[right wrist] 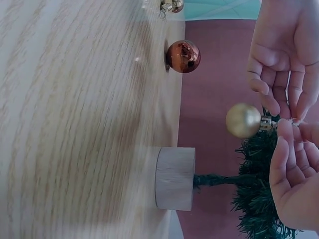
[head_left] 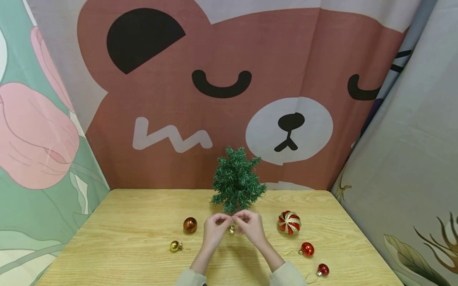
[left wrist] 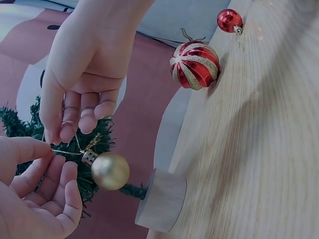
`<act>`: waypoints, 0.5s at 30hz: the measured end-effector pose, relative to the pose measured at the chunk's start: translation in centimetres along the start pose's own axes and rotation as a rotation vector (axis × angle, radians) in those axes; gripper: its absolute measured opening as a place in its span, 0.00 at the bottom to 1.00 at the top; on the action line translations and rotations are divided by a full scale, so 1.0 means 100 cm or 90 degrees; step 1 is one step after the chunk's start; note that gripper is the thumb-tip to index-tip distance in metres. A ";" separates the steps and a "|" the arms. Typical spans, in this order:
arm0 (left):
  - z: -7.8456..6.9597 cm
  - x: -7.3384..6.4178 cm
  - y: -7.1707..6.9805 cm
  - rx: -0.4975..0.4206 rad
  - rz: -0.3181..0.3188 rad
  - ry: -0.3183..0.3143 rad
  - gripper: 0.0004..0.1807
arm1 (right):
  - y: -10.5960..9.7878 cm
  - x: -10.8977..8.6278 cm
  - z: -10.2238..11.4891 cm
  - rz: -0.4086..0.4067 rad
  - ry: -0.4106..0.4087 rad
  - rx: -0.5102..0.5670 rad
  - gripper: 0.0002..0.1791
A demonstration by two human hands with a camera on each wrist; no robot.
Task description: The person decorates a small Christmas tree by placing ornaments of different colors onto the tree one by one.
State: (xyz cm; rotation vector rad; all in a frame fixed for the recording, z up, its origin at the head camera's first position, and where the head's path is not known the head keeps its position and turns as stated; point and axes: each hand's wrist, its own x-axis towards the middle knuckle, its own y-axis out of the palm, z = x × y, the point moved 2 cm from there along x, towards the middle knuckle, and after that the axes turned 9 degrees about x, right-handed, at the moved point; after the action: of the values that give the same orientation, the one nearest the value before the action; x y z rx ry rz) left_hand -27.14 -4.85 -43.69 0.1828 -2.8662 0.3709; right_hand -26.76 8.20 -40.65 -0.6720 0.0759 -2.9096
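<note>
A matte gold Christmas ball with a gold cap hangs from a thin gold string between the two hands. My left hand pinches the string between thumb and index finger. From the other side, my right hand pinches it too, its other fingers loosely bent. Both hands are close together, just in front of a small green artificial Christmas tree. The tree stands upright on a pale round wooden base. In the head view, the fingers partly cover the ball and the hands hide the base.
To the left on the wooden table lie a copper-brown ball and a small shiny gold ball. On the right are a red-and-gold striped ball, a red ball and a darker red one. A bear-patterned curtain hangs behind.
</note>
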 end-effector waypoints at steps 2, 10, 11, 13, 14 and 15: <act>0.000 0.000 -0.001 -0.003 -0.002 -0.001 0.06 | 0.000 0.000 -0.002 0.003 0.007 0.003 0.05; 0.001 0.001 -0.001 -0.004 -0.005 -0.003 0.06 | -0.001 0.000 -0.006 0.006 0.033 0.026 0.06; 0.002 0.002 -0.001 -0.003 -0.005 -0.002 0.06 | -0.001 0.000 -0.007 0.006 0.034 0.030 0.06; 0.003 0.003 -0.001 0.001 -0.008 -0.004 0.06 | 0.000 0.000 -0.007 0.004 0.036 0.038 0.06; 0.003 0.003 -0.001 0.001 -0.009 -0.005 0.05 | 0.000 0.000 -0.007 0.001 0.042 0.043 0.06; 0.003 0.003 -0.001 0.001 -0.009 -0.008 0.05 | 0.000 0.000 -0.008 -0.003 0.047 0.047 0.06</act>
State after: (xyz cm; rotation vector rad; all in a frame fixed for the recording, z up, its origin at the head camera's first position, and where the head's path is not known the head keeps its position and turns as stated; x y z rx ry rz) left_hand -27.54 -5.07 -43.90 0.2068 -2.8754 0.3711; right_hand -27.13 8.17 -41.31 -0.5534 -0.0250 -2.9259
